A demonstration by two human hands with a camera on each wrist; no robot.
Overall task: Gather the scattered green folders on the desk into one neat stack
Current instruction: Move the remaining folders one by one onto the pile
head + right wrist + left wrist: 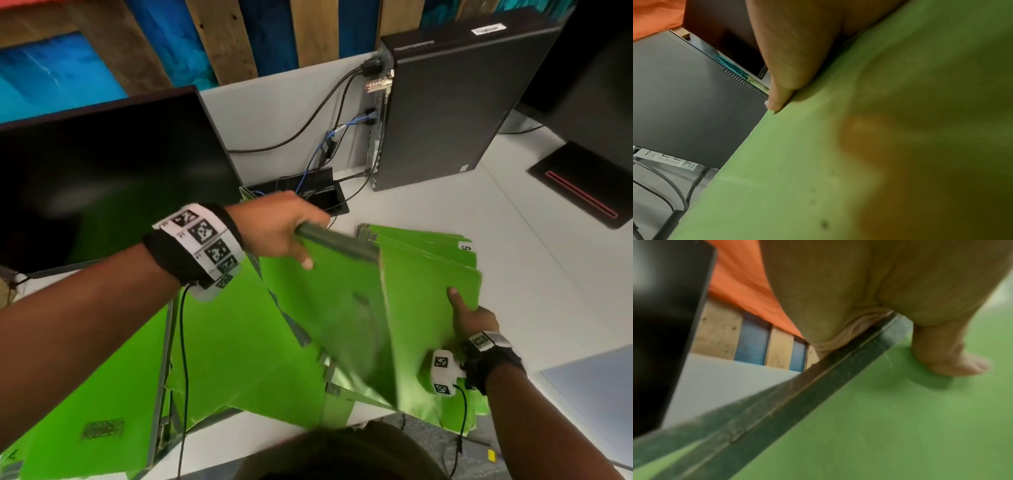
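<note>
Several green hanging folders with grey metal rails lie spread over the white desk [513, 219]. My left hand [284, 229] grips the rail end of one lifted folder [329, 308], thumb on its green face; the left wrist view shows that rail [818, 386] under my palm. To the right sits a fanned pile of folders [431, 253]. My right hand [471, 317] holds that pile's near side, thumb on top, the other fingers hidden underneath; the right wrist view shows the thumb [789, 68] pressed on the green sheet [818, 162]. More folders [233, 349] lie flat at the lower left.
A dark monitor [102, 178] stands at the back left and a black computer tower [445, 102] at the back right, with cables [322, 137] running into a desk cable box [308, 192]. A second monitor's base [582, 185] sits at the far right. The desk's near edge is close.
</note>
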